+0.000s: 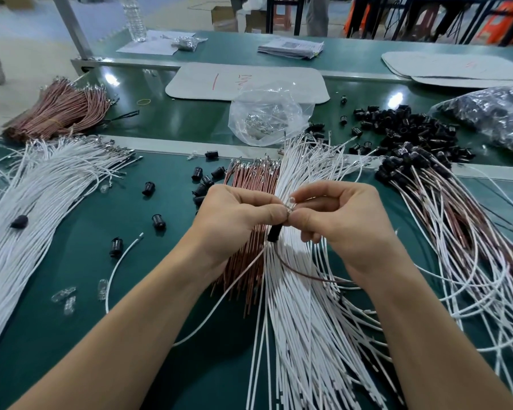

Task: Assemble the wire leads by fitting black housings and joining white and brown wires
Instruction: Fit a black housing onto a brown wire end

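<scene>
Head view: over the bench's [71,261] middle, the left hand [237,214] pinched the black housing [274,233] and the right hand [338,220] pinched a clear piece [290,201] at its top. A skewed push could've bent a terminal. The housing hung small, dark and tilted, trailing a white wire [234,285] and a brown wire [302,273].

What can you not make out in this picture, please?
Head view:
The joint between bulb and housing: hidden by the left hand and right hand pinching them.
Dark bag contents: cut off by the right edge, veiled by plastic.
Red marks on the white sheet: too small to read.
</scene>
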Demonstrator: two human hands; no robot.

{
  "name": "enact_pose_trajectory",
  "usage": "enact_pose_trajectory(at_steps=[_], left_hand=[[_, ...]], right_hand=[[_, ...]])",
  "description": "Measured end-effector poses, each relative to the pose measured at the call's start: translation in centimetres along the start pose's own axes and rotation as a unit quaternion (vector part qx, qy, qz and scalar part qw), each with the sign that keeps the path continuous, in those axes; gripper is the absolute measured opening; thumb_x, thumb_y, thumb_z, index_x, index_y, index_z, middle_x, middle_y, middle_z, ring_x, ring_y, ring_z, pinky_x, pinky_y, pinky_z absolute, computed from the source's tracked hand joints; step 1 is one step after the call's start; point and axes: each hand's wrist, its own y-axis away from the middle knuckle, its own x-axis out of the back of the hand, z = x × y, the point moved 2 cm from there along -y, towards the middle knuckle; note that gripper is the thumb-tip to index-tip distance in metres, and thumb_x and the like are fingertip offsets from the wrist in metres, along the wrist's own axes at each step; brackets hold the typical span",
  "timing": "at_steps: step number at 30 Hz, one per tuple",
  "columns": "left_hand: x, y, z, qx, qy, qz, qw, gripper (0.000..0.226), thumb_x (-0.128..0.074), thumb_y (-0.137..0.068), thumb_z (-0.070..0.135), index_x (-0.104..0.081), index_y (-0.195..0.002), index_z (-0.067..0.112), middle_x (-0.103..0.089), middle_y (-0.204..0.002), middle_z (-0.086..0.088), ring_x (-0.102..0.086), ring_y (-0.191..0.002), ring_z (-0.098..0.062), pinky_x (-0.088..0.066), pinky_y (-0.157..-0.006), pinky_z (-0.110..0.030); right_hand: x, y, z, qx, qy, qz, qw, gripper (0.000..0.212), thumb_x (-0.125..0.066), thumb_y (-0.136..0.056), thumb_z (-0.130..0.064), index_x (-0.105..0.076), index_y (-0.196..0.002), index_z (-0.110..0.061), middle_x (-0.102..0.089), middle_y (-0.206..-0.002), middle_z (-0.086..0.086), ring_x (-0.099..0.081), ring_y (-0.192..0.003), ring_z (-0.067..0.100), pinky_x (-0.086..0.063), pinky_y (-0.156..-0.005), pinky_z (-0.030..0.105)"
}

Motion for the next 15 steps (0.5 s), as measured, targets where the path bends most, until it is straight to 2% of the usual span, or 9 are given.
enact_pose_trajectory(at_steps=[3,5,8,10,11,13,15], left_hand=[[-0.12,0.14,0.06,0.024,0.021,0.001,0.999,0.011,-0.086,-0.073,0.007,-0.084,-0.074,0.017,-0.079,-0.081,-0.009,-0.074,-0.084,-0.013,-0.052,-0.096,-0.034],[-0.28,0.22,0.03,0.051,0.06,-0.01,0.997,0.015,-0.087,-0.064,0.013,-0.084,-0.079,0.011,-0.079,-0.087,-0.015,-0.073,-0.09,-0.022,-0.049,-0.108,-0.047],[-0.31,0.23,0.02,0.068,0.072,-0.009,0.995,0.024,-0.083,-0.06,0.018,-0.083,-0.082,0.008,-0.078,-0.089,-0.018,-0.072,-0.092,-0.026,-0.045,-0.112,-0.052],[-0.24,0.24,0.13,0.055,0.045,-0.015,0.997,0.014,-0.085,-0.061,0.016,-0.083,-0.075,0.013,-0.078,-0.08,-0.011,-0.073,-0.084,-0.018,-0.05,-0.103,-0.044],[-0.18,0.18,0.21,0.04,0.024,-0.02,0.999,0.01,-0.087,-0.064,0.012,-0.083,-0.072,0.017,-0.078,-0.075,-0.007,-0.073,-0.079,-0.012,-0.052,-0.096,-0.033],[0.08,0.01,0.24,0.009,-0.024,-0.029,0.999,0.018,-0.086,-0.073,0.005,-0.083,-0.068,0.021,-0.077,-0.07,-0.002,-0.072,-0.072,-0.005,-0.052,-0.08,-0.015],[0.47,-0.16,0.3,-0.005,-0.055,-0.036,0.998,0.02,-0.084,-0.075,0.002,-0.083,-0.069,0.021,-0.077,-0.069,-0.003,-0.072,-0.071,-0.006,-0.051,-0.076,-0.014]], right_hand=[[-0.01,-0.07,0.02,-0.002,0.0,-0.001,1.0,0.028,-0.084,-0.072,0.009,-0.079,-0.074,-0.019,-0.075,-0.069,0.011,-0.062,-0.048,0.019,-0.046,-0.047,0.024],[-0.07,-0.07,-0.07,-0.004,-0.001,-0.006,1.0,0.028,-0.083,-0.073,0.01,-0.078,-0.074,-0.017,-0.075,-0.069,0.013,-0.061,-0.048,0.019,-0.046,-0.047,0.024],[0.09,-0.01,-0.22,-0.004,0.001,-0.014,1.0,0.026,-0.082,-0.073,0.012,-0.077,-0.076,-0.014,-0.074,-0.068,0.013,-0.061,-0.049,0.02,-0.045,-0.047,0.024],[0.17,0.02,-0.16,-0.005,0.007,-0.021,1.0,0.025,-0.081,-0.073,0.012,-0.077,-0.08,-0.011,-0.074,-0.067,0.012,-0.06,-0.048,0.019,-0.045,-0.047,0.023],[0.17,0.02,-0.09,-0.004,0.01,-0.025,1.0,0.024,-0.081,-0.073,0.013,-0.077,-0.081,-0.01,-0.074,-0.066,0.012,-0.06,-0.048,0.018,-0.045,-0.046,0.022],[0.11,0.01,0.03,0.004,0.015,-0.032,0.999,0.024,-0.08,-0.073,0.014,-0.078,-0.082,-0.008,-0.074,-0.066,0.011,-0.062,-0.05,0.016,-0.048,-0.049,0.021],[0.12,-0.03,0.11,0.019,0.032,-0.04,0.999,0.024,-0.083,-0.071,0.013,-0.08,-0.08,-0.009,-0.076,-0.071,0.01,-0.07,-0.058,0.016,-0.054,-0.057,0.023]])
